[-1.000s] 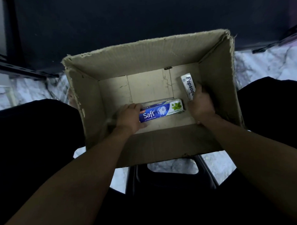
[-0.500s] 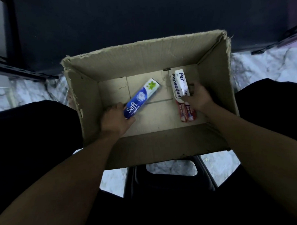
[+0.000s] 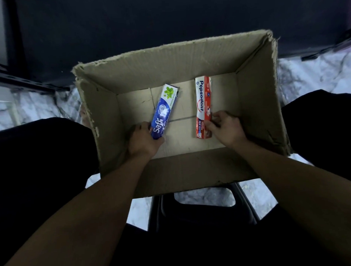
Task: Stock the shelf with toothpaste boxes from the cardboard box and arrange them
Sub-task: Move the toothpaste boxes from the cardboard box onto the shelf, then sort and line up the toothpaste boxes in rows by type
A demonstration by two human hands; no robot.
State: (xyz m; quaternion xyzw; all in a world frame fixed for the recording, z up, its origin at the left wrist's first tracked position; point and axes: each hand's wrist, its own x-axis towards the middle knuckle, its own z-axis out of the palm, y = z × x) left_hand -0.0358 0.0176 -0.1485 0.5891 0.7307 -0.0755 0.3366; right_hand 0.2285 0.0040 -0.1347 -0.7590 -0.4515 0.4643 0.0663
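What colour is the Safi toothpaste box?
The Safi toothpaste box is mostly blue, with a white far end bearing green leaves; head view.

Matt, ragged-edged cardboard box [image 3: 174, 73]; glossy cartons [image 3: 203, 104]

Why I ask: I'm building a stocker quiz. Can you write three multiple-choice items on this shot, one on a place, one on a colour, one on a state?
1. Where does the Safi box lie relative to the Pepsodent box?
A) on its left
B) on its right
C) on top of it

2. What is the Safi box's main colour?
A) yellow
B) blue
C) black

3. What is the right hand doing?
A) hanging empty
B) making an empty fist
C) holding the Pepsodent box

Answers: 1 A, it lies on the side of the left hand, which grips it; 2 B, its printed face is blue; 3 C, its fingers pinch that box's near end.
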